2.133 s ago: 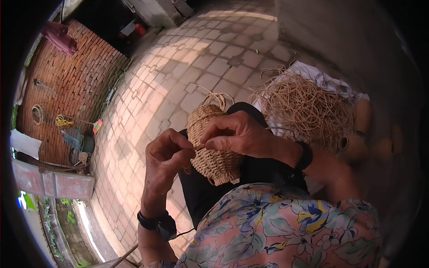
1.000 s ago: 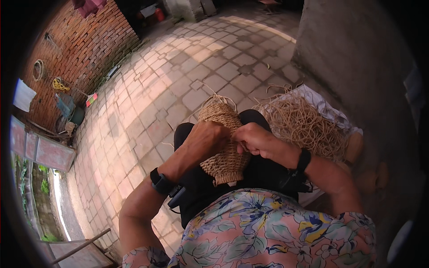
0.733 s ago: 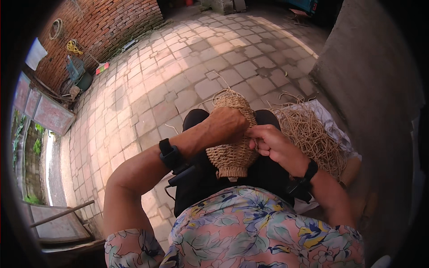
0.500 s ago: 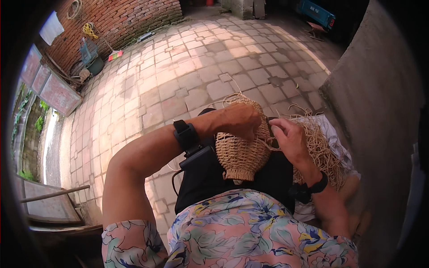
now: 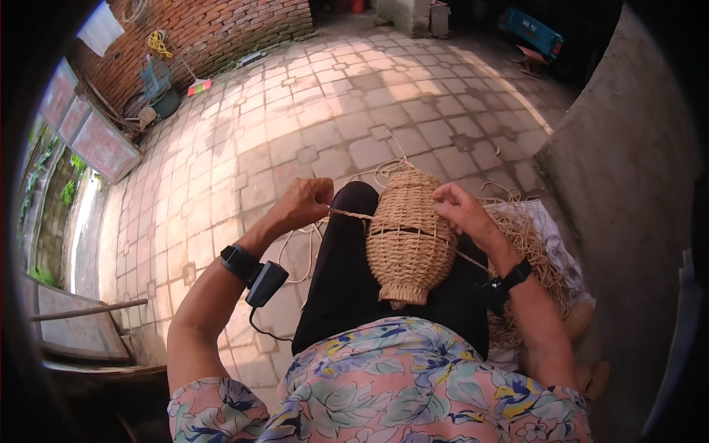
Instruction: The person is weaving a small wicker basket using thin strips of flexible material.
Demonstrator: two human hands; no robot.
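A tan woven basket [image 5: 410, 258] shaped like a vase lies across my lap, its narrow rimmed end toward me. A dark gap crosses its weave near the middle. To its left, my left hand [image 5: 306, 201] is closed in a pinch on a twisted straw cord [image 5: 351, 214], stretched taut from the basket's left side. Loose loops of cord hang below that hand. My right hand [image 5: 469, 214] has bent fingers and thumb against the basket's upper right side, steadying it. Thin strands stick out from the far end of the basket.
A heap of loose straw cord [image 5: 528, 251] lies on white cloth [image 5: 550, 221] at my right, beside a grey wall [image 5: 620, 162]. Paving stones [image 5: 273, 140] stretch ahead to a brick wall [image 5: 221, 33]. A broom [image 5: 199, 87] and dark tub [image 5: 165, 103] stand far left.
My left hand has moved left from over the basket, drawing the cord out taut. My right hand has shifted slightly left and up onto the basket's side. The gap in the weave now shows.
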